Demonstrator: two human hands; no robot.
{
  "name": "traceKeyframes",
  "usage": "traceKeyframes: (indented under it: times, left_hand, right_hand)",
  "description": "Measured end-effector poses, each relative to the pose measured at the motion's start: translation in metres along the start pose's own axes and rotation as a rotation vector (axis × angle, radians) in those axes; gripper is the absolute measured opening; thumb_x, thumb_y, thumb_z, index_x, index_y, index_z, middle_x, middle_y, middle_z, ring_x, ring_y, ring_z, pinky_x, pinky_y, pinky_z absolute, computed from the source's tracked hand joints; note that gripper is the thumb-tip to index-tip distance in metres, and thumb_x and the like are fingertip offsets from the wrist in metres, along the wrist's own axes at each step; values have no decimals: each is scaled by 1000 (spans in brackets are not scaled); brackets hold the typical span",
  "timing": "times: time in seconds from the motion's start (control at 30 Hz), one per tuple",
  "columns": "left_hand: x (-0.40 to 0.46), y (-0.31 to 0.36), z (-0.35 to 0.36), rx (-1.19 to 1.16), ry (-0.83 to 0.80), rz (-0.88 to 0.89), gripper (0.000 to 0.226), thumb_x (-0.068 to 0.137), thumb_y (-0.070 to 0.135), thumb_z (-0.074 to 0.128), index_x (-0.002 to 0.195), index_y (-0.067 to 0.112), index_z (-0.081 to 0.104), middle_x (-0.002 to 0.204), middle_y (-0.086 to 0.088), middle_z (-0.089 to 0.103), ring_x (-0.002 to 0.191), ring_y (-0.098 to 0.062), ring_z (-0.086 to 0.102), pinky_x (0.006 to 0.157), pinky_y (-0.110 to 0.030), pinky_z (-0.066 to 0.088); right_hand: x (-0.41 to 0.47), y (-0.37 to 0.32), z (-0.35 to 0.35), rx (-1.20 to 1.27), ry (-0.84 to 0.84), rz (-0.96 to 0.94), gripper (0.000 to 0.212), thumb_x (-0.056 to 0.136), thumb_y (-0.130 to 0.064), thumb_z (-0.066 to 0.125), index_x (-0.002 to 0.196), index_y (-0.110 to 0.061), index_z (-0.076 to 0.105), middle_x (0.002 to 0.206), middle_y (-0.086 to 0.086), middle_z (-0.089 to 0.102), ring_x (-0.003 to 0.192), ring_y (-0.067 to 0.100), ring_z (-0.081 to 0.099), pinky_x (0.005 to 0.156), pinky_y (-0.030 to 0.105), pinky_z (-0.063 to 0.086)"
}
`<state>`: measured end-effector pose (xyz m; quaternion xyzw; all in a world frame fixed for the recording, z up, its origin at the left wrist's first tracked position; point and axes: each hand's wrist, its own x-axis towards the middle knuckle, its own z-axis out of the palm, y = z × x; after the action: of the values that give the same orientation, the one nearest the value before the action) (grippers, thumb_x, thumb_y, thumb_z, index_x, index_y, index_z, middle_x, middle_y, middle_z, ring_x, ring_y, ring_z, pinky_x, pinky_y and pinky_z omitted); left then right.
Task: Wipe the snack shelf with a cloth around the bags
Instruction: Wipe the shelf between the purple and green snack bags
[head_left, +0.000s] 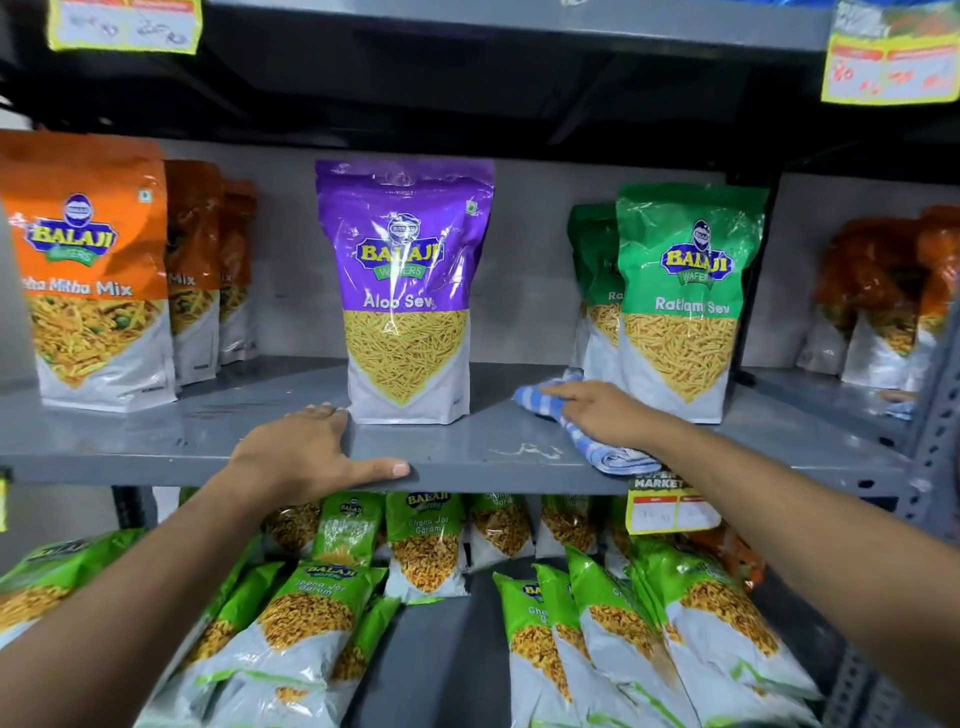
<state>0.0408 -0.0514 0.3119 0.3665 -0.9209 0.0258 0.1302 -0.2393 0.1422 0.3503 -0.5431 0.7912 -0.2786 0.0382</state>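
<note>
A grey metal shelf (218, 441) carries upright snack bags: orange mix bags (93, 270) at the left, a purple Aloo Sev bag (405, 291) in the middle, green Ratlami Sev bags (685, 301) at the right. My right hand (597, 410) presses flat on a blue-and-white checked cloth (602, 449) lying between the purple and green bags, its tail hanging over the front edge. My left hand (306, 447) rests on the shelf's front edge just left of the purple bag, fingers spread, thumb along the lip.
More orange bags (883, 306) stand at the far right beyond a dark upright. Green Chana Jor Garam packets (426, 545) fill the shelf below. A yellow price tag (670, 504) hangs under the shelf edge. The upper shelf (519, 21) overhangs.
</note>
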Motion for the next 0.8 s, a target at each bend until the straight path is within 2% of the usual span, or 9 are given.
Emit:
traceKeyframes:
  times: [0.03, 0.07, 0.1, 0.2, 0.3, 0.5, 0.6, 0.7, 0.8]
  left_hand:
    - [0, 0, 1, 0, 3, 0, 124, 45, 110, 22, 128, 24, 53, 136, 0, 54, 127, -22, 49, 97, -47, 46]
    - [1, 0, 1, 2, 6, 0, 125, 44, 110, 22, 128, 23, 53, 136, -1, 54, 127, -22, 49, 98, -48, 45]
    - [1, -1, 1, 4, 3, -3, 126, 44, 110, 22, 129, 22, 52, 137, -3, 54, 128, -23, 49, 100, -48, 45]
    - [2, -1, 2, 6, -1, 0, 126, 44, 110, 21, 127, 20, 53, 134, -3, 55, 126, -23, 50, 99, -49, 45]
    - [3, -1, 2, -1, 4, 4, 125, 44, 110, 21, 126, 21, 53, 130, -1, 56, 123, -23, 51, 97, -49, 46]
    - [-1, 3, -3, 2, -11, 6, 130, 43, 110, 21, 132, 20, 50, 142, -5, 51, 131, -23, 47, 103, -47, 43]
    - [-2, 4, -4, -3, -8, 2, 130, 43, 110, 21, 132, 20, 50, 141, -5, 52, 129, -23, 48, 102, -46, 44]
    - [-2, 4, -3, -10, 2, 10, 126, 43, 110, 23, 126, 20, 53, 133, -4, 56, 122, -23, 52, 99, -46, 46]
    - [-4, 5, -5, -19, 10, 9, 127, 42, 110, 22, 125, 20, 53, 132, -5, 57, 122, -23, 52, 100, -46, 45]
  right_hand:
    - [4, 0, 3, -123, -127, 4, 42, 99, -34, 34, 138, -25, 45, 144, 1, 46, 123, 18, 46, 103, 21, 34]
    - [6, -1, 5, -210, -219, 4, 46, 100, -36, 30, 144, -26, 35, 154, -1, 32, 140, 19, 30, 116, 30, 21]
    - [8, -4, 6, -248, -274, -4, 48, 100, -35, 27, 147, -26, 27, 158, -2, 21, 146, 19, 17, 120, 36, 11]
    - [4, -12, 9, -183, -318, -50, 48, 101, -34, 28, 148, -28, 21, 159, -7, 13, 147, 14, 8, 121, 36, 2]
    - [-6, -20, 16, -184, -339, -131, 50, 101, -43, 24, 148, -31, 18, 160, -8, 9, 147, 10, 2, 121, 40, -2]
    - [-23, -31, 29, -269, -275, -241, 52, 96, -50, 34, 146, -40, 22, 158, -15, 15, 146, 4, 7, 122, 33, 5]
    - [-32, -38, 35, -232, -231, -322, 50, 97, -38, 44, 144, -39, 27, 156, -17, 22, 143, 0, 13, 121, 27, 9]
    - [-38, -46, 38, -128, -218, -372, 44, 97, -27, 47, 140, -34, 40, 147, -19, 36, 135, -6, 23, 114, 17, 16]
    - [-39, -52, 35, 161, -177, -260, 34, 97, -21, 50, 130, -22, 56, 130, -12, 55, 120, -1, 46, 100, 11, 33]
